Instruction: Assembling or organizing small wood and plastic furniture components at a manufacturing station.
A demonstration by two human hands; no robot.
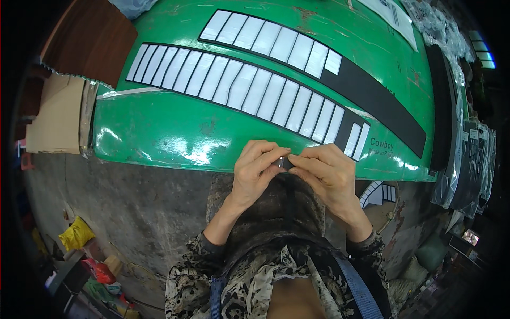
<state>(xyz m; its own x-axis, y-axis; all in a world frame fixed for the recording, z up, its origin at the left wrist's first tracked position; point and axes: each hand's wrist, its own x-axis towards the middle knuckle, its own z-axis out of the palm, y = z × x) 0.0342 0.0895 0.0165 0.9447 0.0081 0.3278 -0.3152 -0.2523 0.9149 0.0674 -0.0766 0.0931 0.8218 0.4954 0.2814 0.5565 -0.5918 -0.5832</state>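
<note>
Over the near edge of the green table, my left hand (pixel 253 173) and my right hand (pixel 328 171) meet with fingertips pinched together. Between them is a small dark piece (pixel 287 164) with a pale edge; the fingers cover most of it, so its kind cannot be made out. Just beyond my hands lies a long black strip (pixel 348 123) with a row of white rectangular pieces along it and a bare black gap near its right end. Farther back is a second black strip (pixel 380 95), with white rectangles on its left part and bare black on its right.
The green tabletop (pixel 175 125) has scuffs and tape. A brown board (pixel 90 40) and a cardboard piece (pixel 56 114) stand at its left. Plastic-wrapped dark panels (pixel 467 165) line the right side. A container with white pieces (pixel 380 196) sits below the table's right edge.
</note>
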